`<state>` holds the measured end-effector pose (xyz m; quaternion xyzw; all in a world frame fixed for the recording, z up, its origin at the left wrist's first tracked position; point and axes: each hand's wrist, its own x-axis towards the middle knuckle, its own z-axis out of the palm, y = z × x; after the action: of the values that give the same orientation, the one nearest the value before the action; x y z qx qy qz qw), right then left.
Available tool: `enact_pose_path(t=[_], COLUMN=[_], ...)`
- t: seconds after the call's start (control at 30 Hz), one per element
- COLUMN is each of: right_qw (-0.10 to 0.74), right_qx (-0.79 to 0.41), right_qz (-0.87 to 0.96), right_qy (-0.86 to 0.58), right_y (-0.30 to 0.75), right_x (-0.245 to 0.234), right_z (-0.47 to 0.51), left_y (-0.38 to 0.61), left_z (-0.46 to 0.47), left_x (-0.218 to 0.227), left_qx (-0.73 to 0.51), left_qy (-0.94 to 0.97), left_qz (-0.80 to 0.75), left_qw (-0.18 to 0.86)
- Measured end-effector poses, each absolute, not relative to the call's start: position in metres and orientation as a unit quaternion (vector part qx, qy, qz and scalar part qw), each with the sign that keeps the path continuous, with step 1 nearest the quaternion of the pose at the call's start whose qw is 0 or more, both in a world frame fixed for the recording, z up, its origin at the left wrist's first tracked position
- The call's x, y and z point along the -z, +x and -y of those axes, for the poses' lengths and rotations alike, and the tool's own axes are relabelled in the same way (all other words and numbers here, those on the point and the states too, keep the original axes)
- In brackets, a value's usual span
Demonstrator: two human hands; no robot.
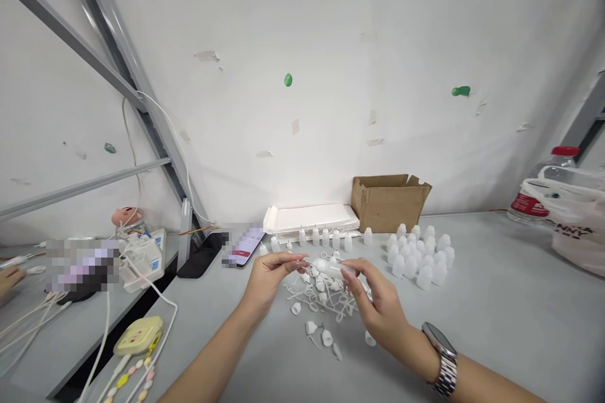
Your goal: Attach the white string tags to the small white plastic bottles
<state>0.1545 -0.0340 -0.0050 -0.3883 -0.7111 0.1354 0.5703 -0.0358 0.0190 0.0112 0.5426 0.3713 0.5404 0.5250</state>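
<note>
My right hand (375,293) grips a small translucent white squeeze bottle (332,269), which lies sideways with its nozzle end towards the left. At that tip, the fingers of my left hand (274,274) are pinched together; what is between them is too small to make out. Below both hands spreads a pile of white caps with thin straps (326,299). A few loose caps (326,337) lie nearer to me. Behind the hands stands a row of small bottles (325,237) with thin tips. To the right, several more white bottles (424,276) stand upright in a cluster.
At the wall are a cardboard box (390,208) and a stack of white padded sheets (312,217). Phones (248,245), a power strip (146,258), cables and a yellow case (138,335) lie left. A plastic bag (576,220) and large bottle (529,204) stand right. Another person's hand (9,280) shows far left.
</note>
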Motion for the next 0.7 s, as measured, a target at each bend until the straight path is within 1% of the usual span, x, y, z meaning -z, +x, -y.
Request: enact_pose_path(t=[0.23, 0.7], right_qw=[0.568, 0.553], right_qx=[-0.117, -0.102], right_qz=[0.732, 0.744], right_qy=[-0.357, -0.361], right_y=[0.1551, 0.1557], right_x=[0.0058, 0.0052], right_z=[0.034, 0.0318], left_y=[-0.0334, -0.0343], left_z=[-0.0152, -0.0167], left_x=[-0.0155, -0.0154], left_qx=[-0.519, -0.505], left_qy=[0.571, 0.588], left_qz=[-0.371, -0.385], left_qw=[0.516, 0.501])
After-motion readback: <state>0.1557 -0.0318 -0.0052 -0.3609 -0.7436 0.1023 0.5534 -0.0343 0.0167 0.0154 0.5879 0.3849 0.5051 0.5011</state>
